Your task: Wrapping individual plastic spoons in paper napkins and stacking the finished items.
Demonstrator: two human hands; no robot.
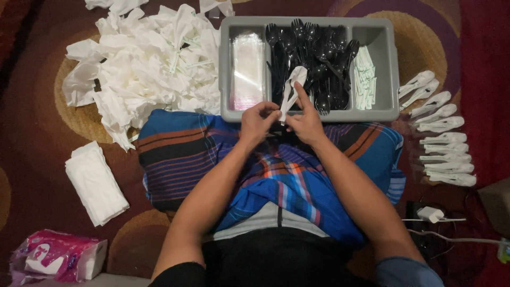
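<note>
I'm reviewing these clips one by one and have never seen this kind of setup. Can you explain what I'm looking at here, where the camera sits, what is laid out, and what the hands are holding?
There is no machine: a person sits on a patterned carpet, and the single camera is worn on their head, looking down at their lap and hands.

The left hand and right hand together hold a white napkin-wrapped piece, pinching its lower end just above the near edge of a grey divided tray.

The tray holds clear sleeves, black plastic spoons and forks and small white packets.

To the right lies a row of finished white wraps. At upper left is a loose heap of white napkins, below it a folded napkin stack, and at bottom left a pink tissue pack.
</note>
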